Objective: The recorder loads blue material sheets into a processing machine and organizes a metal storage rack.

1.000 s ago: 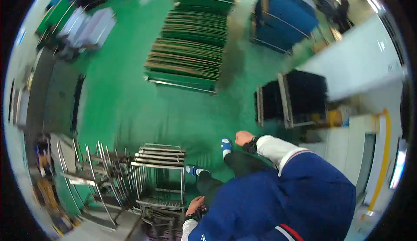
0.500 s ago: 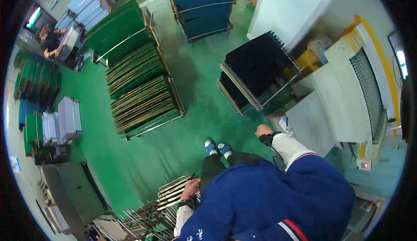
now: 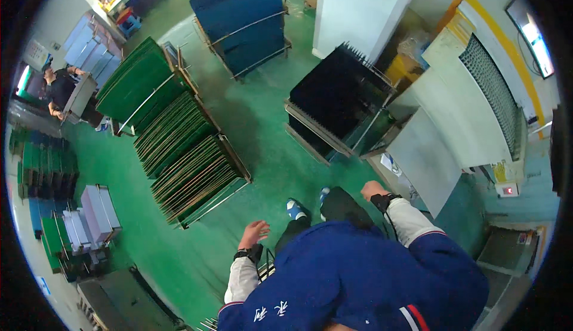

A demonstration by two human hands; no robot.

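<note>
My left hand (image 3: 255, 233) hangs over the green floor to the left of my legs, its fingers loosely bent and a little apart, with nothing visible in them. A dark band with a cable circles that wrist. To the right of my legs, my right hand (image 3: 374, 190) is curled closed, and I see no object in it. It is nearest to a grey metal surface (image 3: 427, 158) with a small white and blue item (image 3: 391, 164) beside it. A rack of dark panels (image 3: 340, 92) stands ahead of this hand.
Wire racks of green panels (image 3: 191, 164) stand left of centre, and a rack of blue panels (image 3: 245, 26) behind. A cream machine (image 3: 471, 110) lines the right. At far left, another person (image 3: 71, 92) carries a grey box-like stack (image 3: 79, 97). Lilac stacks (image 3: 100, 214) sit on the left.
My left hand has come away from the metal rods at my side and moved forward. My feet have stepped, and the view has turned. The other person now shows more fully, carrying the stack.
</note>
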